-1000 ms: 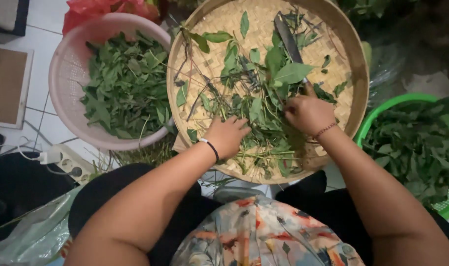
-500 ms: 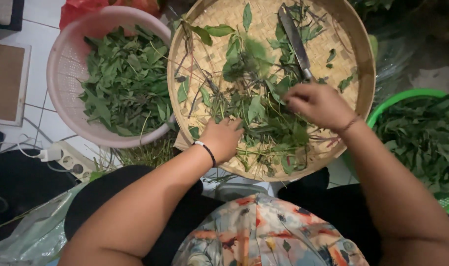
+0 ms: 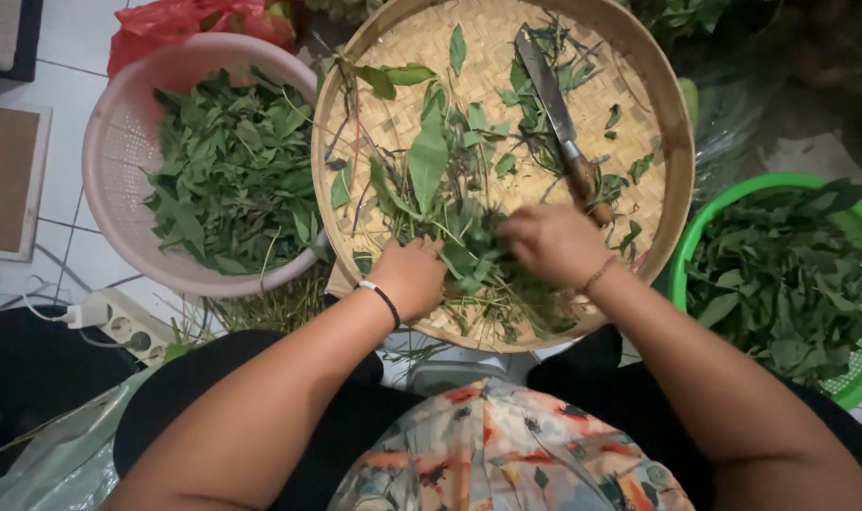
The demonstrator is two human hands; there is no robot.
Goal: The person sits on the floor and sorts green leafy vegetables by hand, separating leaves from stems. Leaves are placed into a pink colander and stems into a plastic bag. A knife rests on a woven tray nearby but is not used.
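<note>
A round woven bamboo tray (image 3: 639, 85) lies in front of me with leafy green stems (image 3: 440, 189) scattered over it. My left hand (image 3: 410, 276) rests on the near part of the tray, fingers closed on a bunch of stems. My right hand (image 3: 549, 244) is just right of it, fingers closed on the same clump of leaves. A knife (image 3: 556, 115) with a wooden handle lies on the tray beyond my right hand, blade pointing away from me.
A pink basket (image 3: 119, 151) full of picked leaves stands left of the tray. A green basket (image 3: 724, 203) of leaves stands at the right. A red plastic bag (image 3: 180, 21) lies behind the pink basket. A white power strip (image 3: 119, 322) sits on the tiled floor at the left.
My right hand has moved left and toward me, from beside the knife to the clump by my left hand. The left hand has stayed about where it was.
</note>
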